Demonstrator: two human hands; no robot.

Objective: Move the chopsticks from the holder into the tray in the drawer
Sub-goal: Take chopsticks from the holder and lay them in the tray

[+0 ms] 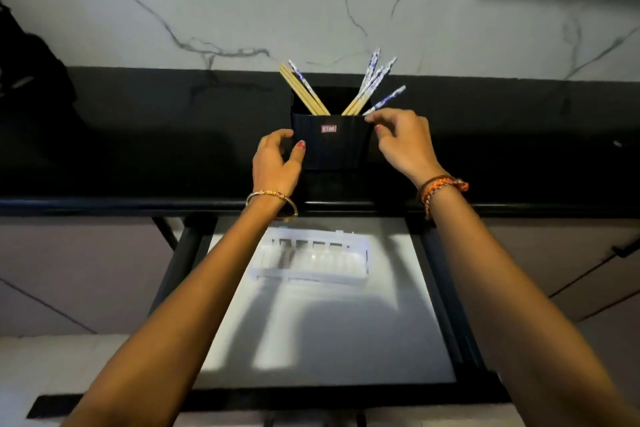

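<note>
A black square holder [332, 149] with a small red label stands on the dark countertop. Several wooden chopsticks [370, 87] with blue-and-white tops lean out of it in two bunches, left and right. My left hand [277, 163] cups the holder's left side, thumb on its front. My right hand [401, 146] is at the holder's upper right corner, with its fingertips pinched around the lowest chopstick [386, 100]. Below the counter, the white tray [311, 258] with several slots lies in the open drawer [332, 322].
The black countertop [156, 135] runs across, with a marble wall behind it. A dark object [31, 80] sits at the far left. The drawer has a white floor and black frame; cabinet fronts flank it, with a handle [623, 250] at the right.
</note>
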